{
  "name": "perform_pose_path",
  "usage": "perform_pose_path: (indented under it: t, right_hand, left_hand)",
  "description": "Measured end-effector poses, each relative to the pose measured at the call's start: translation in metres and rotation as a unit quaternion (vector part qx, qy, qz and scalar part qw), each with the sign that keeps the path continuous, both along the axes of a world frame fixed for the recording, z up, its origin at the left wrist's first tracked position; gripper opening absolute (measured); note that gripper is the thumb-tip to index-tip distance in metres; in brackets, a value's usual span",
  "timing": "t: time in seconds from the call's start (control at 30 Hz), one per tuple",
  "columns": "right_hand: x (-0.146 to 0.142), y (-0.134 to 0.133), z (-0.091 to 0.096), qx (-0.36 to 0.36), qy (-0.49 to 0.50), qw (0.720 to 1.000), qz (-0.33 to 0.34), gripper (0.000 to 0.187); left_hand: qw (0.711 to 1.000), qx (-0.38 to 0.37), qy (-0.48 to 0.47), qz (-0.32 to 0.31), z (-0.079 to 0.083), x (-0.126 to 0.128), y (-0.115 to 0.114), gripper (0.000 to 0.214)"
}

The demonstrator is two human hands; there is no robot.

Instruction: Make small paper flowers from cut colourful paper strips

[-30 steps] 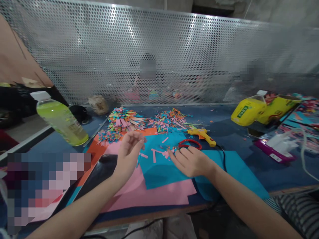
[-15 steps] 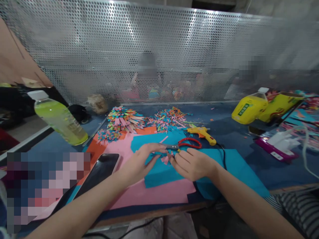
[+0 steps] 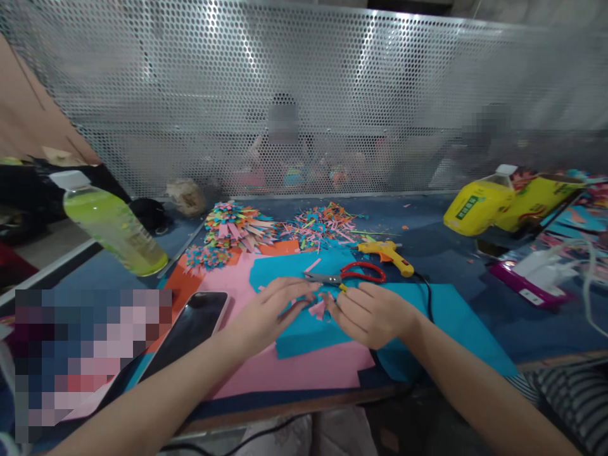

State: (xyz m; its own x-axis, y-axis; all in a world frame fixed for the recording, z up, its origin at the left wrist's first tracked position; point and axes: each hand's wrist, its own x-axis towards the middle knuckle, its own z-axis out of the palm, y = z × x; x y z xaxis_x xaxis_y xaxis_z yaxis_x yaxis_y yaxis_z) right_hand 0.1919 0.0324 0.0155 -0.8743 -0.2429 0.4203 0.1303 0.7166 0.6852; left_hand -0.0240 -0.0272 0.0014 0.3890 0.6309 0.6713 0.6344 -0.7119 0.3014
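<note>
My left hand [image 3: 270, 316] is closed in a pinch, its fingertips over blue paper sheets [image 3: 297, 342]. Facing it, my right hand [image 3: 368, 315] is also pinched, the two sets of fingertips almost meeting. Small paper strips [image 3: 317, 310], pink and blue, show at the fingertips; exactly which piece each hand grips is partly hidden. A yellow tip [image 3: 342, 288] pokes out by my right fingers. Just beyond the hands lie scissors [image 3: 327, 278] with red handles, blades pointing left. A yellow glue gun [image 3: 387, 254] rests behind them, its cord running toward me.
Pink sheets [image 3: 294, 377] and a phone [image 3: 190, 326] lie at left. Fringed paper pieces [image 3: 237, 228] and a heap of strips [image 3: 327, 223] sit at the back. Bottles stand left [image 3: 111, 225] and right [image 3: 479, 206]. A purple power strip [image 3: 527, 285] lies right, before a perforated metal panel [image 3: 313, 76].
My left hand has dropped slightly away from the scissors, so more of the blades shows. The pink strips between the fingertips have shifted a little. My right hand stays nearly in place.
</note>
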Motion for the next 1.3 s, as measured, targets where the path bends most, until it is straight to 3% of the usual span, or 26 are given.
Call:
perform_pose_path:
  t: [0.5, 1.03, 1.3]
  right_hand:
    - [-0.0015, -0.0020, 0.0017, -0.016, 0.015, 1.000, 0.000, 0.012]
    - [-0.0015, -0.0020, 0.0012, -0.009, 0.019, 1.000, -0.009, 0.011]
    - [0.0051, 0.0033, 0.0029, -0.001, 0.039, 0.999, 0.003, 0.017]
  left_hand:
    - [0.998, 0.065, 0.017, -0.012, 0.0006, 0.0036, -0.0012, 0.037]
    - [0.997, -0.044, -0.041, -0.040, 0.0019, 0.0045, -0.0022, 0.039]
    - [0.998, -0.020, -0.047, -0.039, 0.0041, 0.0026, -0.0056, 0.044]
